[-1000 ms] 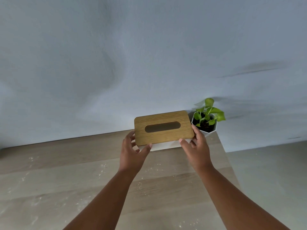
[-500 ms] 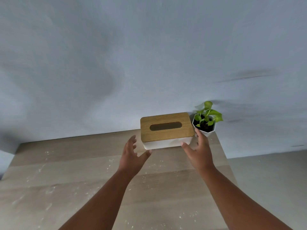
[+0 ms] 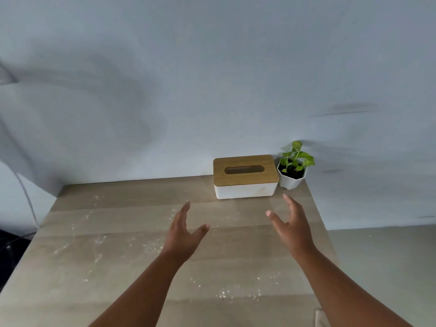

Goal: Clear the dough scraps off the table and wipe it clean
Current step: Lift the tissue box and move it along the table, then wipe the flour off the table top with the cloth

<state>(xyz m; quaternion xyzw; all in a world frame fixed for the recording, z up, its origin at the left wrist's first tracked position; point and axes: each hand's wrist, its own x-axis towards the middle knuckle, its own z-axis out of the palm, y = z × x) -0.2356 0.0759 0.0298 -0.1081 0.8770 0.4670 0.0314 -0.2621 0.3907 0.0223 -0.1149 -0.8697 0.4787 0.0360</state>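
both hands have let go of the tissue box (image 3: 245, 182), now parked beyond the fingers by the plant pot (image 3: 291, 177); left hand (image 3: 182, 234) and right hand (image 3: 291, 226) hover released, grasping nothing, over flour scraps (image 3: 151, 246) scattered across the bench (image 3: 70, 267) beneath and left of them, so wiping can begin
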